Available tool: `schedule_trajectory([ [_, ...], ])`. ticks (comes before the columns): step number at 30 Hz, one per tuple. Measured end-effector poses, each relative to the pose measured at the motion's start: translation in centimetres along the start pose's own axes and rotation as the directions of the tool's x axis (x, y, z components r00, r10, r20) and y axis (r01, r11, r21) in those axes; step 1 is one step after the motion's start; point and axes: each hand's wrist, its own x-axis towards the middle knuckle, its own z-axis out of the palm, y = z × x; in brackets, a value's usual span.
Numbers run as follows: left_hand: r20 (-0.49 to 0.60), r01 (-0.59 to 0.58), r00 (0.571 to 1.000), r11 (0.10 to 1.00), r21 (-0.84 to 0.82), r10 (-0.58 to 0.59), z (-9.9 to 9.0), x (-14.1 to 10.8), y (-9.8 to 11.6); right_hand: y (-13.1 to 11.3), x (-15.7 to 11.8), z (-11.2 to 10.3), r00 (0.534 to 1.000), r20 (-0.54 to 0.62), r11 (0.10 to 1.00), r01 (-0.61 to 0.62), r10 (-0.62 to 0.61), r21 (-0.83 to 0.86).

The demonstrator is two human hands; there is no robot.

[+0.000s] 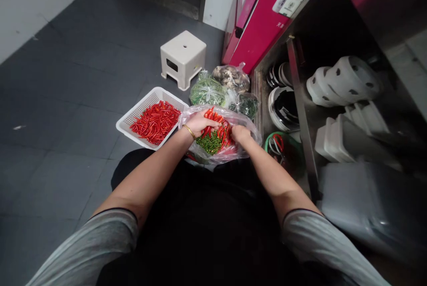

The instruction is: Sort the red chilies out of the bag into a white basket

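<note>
An open clear plastic bag [251, 128] lies in front of me, with red chilies [227, 134] and small green stems [211, 143] inside. My left hand [200, 123], a gold bangle at its wrist, is closed round several red chilies over the bag's left part. At the right side of the same bag, my right hand [240, 134] has its fingers curled in beside the chilies; what they hold, if anything, is too small to make out. A white perforated basket [124, 125] to the left bears a pile of red chilies [156, 121].
Beyond the bag lie tied bags of green vegetables [207, 91] and of mushroom-like pieces [231, 78]. A white stool [184, 50] stands behind the basket. On the right are a metal shelf [302, 121] with stacked containers and a green basin [290, 155] with red-handled scissors [277, 143].
</note>
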Motion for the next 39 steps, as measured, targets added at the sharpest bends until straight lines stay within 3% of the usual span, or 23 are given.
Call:
schedule_trajectory([
  [2,-0.020,-0.003,1.000,1.000,-0.012,0.002,-0.1,0.1,-0.2,0.3,-0.1,0.1,0.999,-0.039,1.000,0.017,-0.016,0.022],
  [7,-0.085,-0.006,0.996,1.000,-0.014,0.004,-0.6,0.6,-0.5,1.9,-1.8,-1.8,0.957,-0.169,0.955,0.260,-0.236,0.142],
  [10,-0.063,-0.022,0.998,1.000,-0.011,0.021,-0.6,0.8,-0.5,1.3,-1.6,-1.9,0.963,-0.217,0.972,0.193,-0.162,0.133],
  [13,-0.083,-0.058,0.995,0.998,-0.018,0.056,-0.5,0.8,-0.5,-0.8,0.0,-0.7,0.949,-0.300,0.987,0.131,-0.098,0.092],
  [17,-0.128,-0.051,0.990,0.999,0.005,0.052,-0.8,0.7,-0.7,-2.8,2.1,0.4,0.973,-0.222,0.996,0.073,-0.059,0.059],
  [19,-0.161,-0.048,0.986,0.999,0.012,0.049,-1.2,0.8,-1.0,-2.5,2.2,0.2,0.962,-0.256,0.992,0.113,-0.097,0.051],
  [22,-0.220,-0.034,0.975,0.999,-0.014,0.030,-1.6,1.2,-1.4,-1.4,0.8,-0.4,0.902,-0.368,0.961,0.267,-0.225,0.066],
  [27,-0.071,-0.057,0.996,0.998,-0.040,0.054,-1.2,1.4,-1.5,-1.7,-3.4,-1.0,0.806,-0.356,0.853,0.520,-0.473,0.043],
  [32,0.128,-0.080,0.991,0.966,0.248,0.049,-0.2,-0.6,0.1,-1.7,-5.3,-1.3,0.757,-0.188,0.769,0.639,-0.625,0.018],
  [34,0.219,-0.100,0.975,0.939,0.328,0.028,-0.2,-2.2,1.8,-0.9,-5.4,-1.3,0.791,-0.130,0.793,0.607,-0.598,0.051],
  [36,0.238,-0.141,0.969,0.929,0.342,0.060,-0.8,-3.9,3.9,-0.2,-5.2,-1.0,0.856,-0.137,0.857,0.511,-0.499,0.073],
  [39,0.120,-0.228,0.972,0.927,0.298,0.201,-3.3,-5.7,7.1,0.2,-4.8,0.0,0.904,-0.189,0.907,0.408,-0.384,0.105],
])
